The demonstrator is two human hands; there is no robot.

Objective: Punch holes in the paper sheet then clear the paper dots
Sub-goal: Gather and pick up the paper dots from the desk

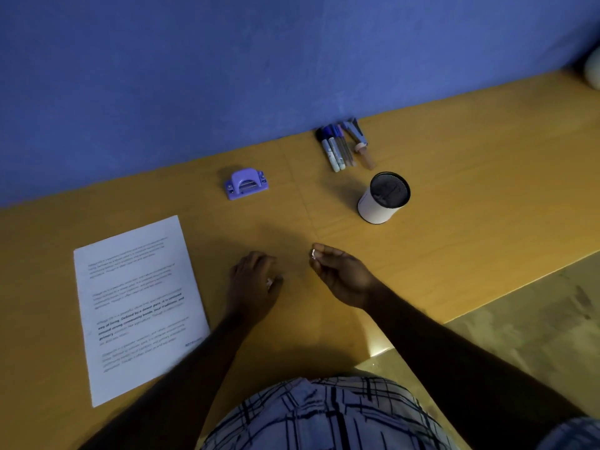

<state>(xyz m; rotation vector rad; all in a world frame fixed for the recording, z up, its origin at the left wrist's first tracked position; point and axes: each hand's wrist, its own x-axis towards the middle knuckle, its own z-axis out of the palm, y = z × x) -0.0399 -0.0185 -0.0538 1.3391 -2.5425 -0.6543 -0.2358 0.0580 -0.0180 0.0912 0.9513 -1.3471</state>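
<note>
Closest in, the left hand [253,280] is laid low on the yellow table [454,241], fingers curled over a little white bit, likely some paper dots [269,282], though it cannot be told if they are truly gripped. Just beside it, the right hand [341,274] is lifted a little, and a small white bit [313,254] is pinched at its fingertips. Dots like these are judged to be tiny, very light and easy to blow away, so they are best pinched softly or swept together. The paper sheet [136,306] is laid flat to the left; it is thin and bendy. Farther back, the purple hole punch [246,184], a white cup [383,198] and some pens [337,147] are seen.
</note>
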